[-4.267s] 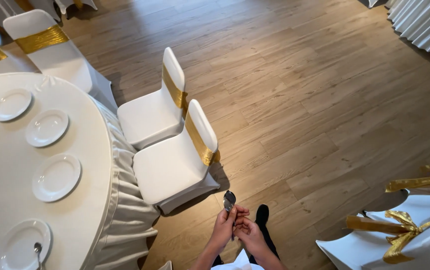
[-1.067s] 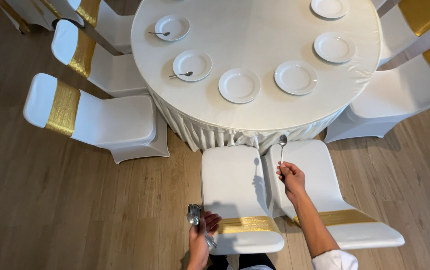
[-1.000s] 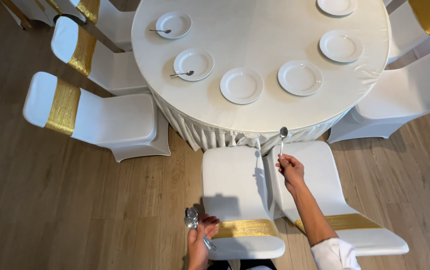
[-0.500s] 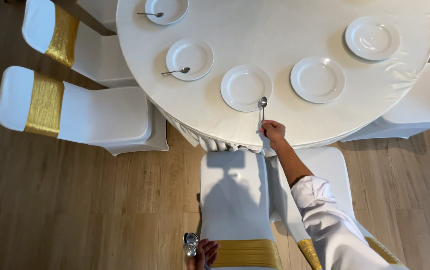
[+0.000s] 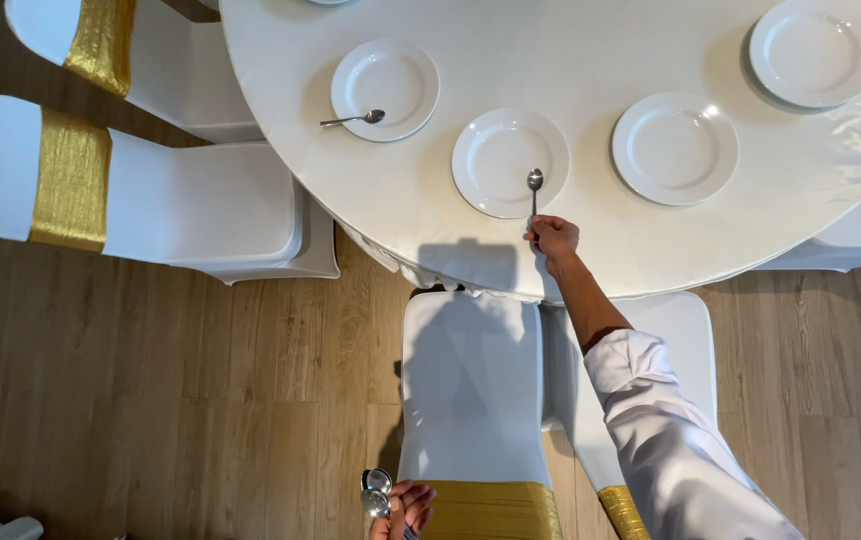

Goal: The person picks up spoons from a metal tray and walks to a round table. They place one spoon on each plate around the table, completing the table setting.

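Seen from above: the right hand (image 5: pixel 552 237) pinches a spoon (image 5: pixel 534 186), its bowl over a white plate (image 5: pixel 509 162) on the round counter (image 5: pixel 610 60). The left hand (image 5: pixel 402 505) grips more spoons (image 5: pixel 376 491) low. Released at a tilt, the spoon could slide off the plate's rim.

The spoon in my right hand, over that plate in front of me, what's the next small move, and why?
Probably lower the spoon and let it rest on the plate. Your right hand holds its handle with the bowl already over the plate's right side, and the neighbouring plate already carries a spoon the same way. Your left hand holds more spoons.
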